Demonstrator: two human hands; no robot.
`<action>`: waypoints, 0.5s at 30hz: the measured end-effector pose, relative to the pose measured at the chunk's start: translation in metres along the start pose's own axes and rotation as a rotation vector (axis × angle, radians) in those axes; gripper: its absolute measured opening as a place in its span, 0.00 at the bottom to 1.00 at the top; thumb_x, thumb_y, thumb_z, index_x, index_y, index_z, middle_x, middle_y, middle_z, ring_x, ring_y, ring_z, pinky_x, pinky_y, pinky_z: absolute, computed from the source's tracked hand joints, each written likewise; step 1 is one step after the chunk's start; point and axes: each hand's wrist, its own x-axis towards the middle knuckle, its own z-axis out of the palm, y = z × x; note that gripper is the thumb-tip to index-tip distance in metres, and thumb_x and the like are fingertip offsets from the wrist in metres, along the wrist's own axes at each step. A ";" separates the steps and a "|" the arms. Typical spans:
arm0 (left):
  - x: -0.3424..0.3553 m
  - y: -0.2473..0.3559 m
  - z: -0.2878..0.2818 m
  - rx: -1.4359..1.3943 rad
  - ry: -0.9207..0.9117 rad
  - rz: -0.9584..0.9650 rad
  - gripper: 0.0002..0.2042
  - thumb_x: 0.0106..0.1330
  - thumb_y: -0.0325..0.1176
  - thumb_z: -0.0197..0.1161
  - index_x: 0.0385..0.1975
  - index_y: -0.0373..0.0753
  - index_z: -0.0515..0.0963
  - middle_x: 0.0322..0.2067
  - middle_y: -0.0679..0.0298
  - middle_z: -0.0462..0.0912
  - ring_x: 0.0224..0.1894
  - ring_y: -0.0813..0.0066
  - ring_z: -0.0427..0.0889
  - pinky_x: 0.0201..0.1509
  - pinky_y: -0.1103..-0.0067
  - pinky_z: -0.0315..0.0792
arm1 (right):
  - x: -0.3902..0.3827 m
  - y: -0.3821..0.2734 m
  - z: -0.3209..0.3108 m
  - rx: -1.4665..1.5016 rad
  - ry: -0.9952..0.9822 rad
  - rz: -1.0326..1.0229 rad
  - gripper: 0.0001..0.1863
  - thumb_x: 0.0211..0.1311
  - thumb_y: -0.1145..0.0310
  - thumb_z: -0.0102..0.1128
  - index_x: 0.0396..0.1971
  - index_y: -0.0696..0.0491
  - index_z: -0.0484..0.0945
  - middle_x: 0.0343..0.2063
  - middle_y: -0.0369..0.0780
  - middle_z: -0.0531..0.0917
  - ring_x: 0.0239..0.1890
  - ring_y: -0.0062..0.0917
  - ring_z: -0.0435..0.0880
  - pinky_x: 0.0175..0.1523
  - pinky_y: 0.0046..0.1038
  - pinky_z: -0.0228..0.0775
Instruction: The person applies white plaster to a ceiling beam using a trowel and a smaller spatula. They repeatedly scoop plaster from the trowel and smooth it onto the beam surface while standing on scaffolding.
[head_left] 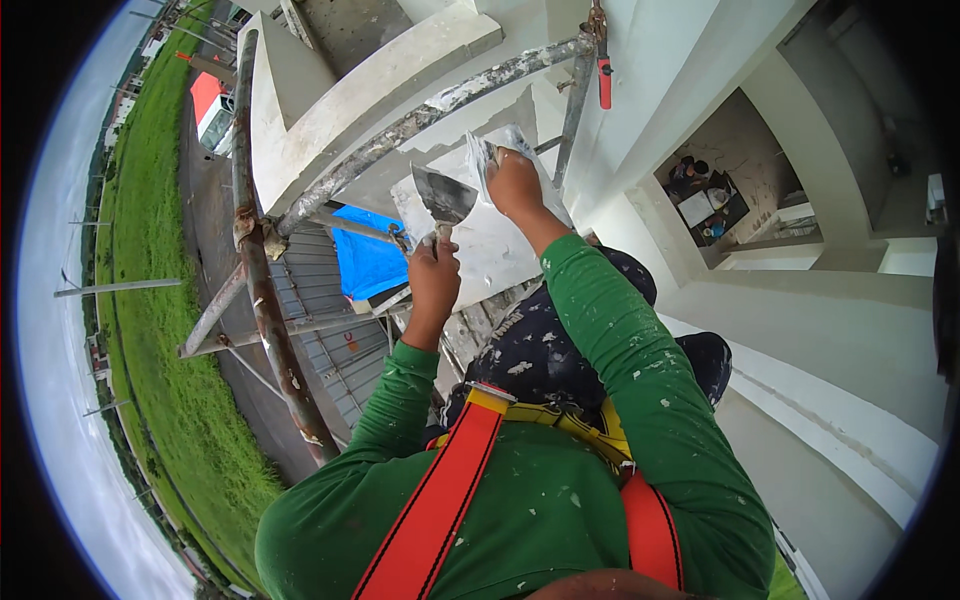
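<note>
My left hand (433,278) is closed round the handle of a putty knife (445,196), whose wide grey blade is smeared with white and points away from me. Farther right, my right hand (515,185) grips a second flat blade, a plastering trowel (480,160) coated with white paste; its handle is hidden under my fingers. Both tools are over a white-smeared board (490,255) in front of my knees. The two blades lie close together, and I cannot tell whether they touch. White splashes mark my green sleeves and dark trousers.
Rusty scaffold pipes (262,280) stand at my left, and a paint-spattered rail (430,110) crosses beyond my hands. A blue tarp (368,255) lies below. White walls (800,310) rise at my right, with an opening (730,185) showing people lower down. My red harness strap (440,500) crosses my chest.
</note>
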 end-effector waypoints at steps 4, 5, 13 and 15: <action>-0.001 -0.016 -0.031 -0.561 -0.145 -0.266 0.16 0.74 0.45 0.54 0.43 0.37 0.77 0.25 0.71 0.74 0.20 0.84 0.69 0.24 0.83 0.64 | 0.017 0.011 -0.008 0.193 0.112 0.297 0.15 0.64 0.65 0.58 0.45 0.61 0.77 0.40 0.53 0.83 0.45 0.46 0.82 0.49 0.39 0.73; 0.000 -0.029 -0.038 -0.604 -0.188 -0.338 0.16 0.74 0.47 0.52 0.46 0.40 0.76 0.28 0.72 0.74 0.25 0.83 0.70 0.28 0.83 0.65 | 0.019 0.017 -0.007 0.275 0.120 0.353 0.15 0.65 0.65 0.58 0.44 0.60 0.77 0.39 0.52 0.84 0.44 0.44 0.83 0.49 0.38 0.73; -0.019 -0.063 -0.027 -0.974 -0.407 -0.512 0.14 0.74 0.44 0.51 0.41 0.38 0.74 0.27 0.68 0.74 0.25 0.77 0.70 0.27 0.81 0.64 | 0.027 0.040 0.007 1.193 -0.036 0.763 0.13 0.72 0.59 0.51 0.45 0.52 0.77 0.29 0.38 0.78 0.28 0.27 0.75 0.32 0.34 0.69; -0.024 -0.063 -0.023 -0.916 -0.464 -0.489 0.15 0.73 0.45 0.52 0.39 0.38 0.74 0.27 0.67 0.74 0.24 0.77 0.70 0.26 0.81 0.64 | 0.028 0.031 0.003 1.178 -0.088 0.866 0.11 0.73 0.58 0.50 0.44 0.48 0.76 0.31 0.35 0.78 0.26 0.25 0.73 0.29 0.33 0.66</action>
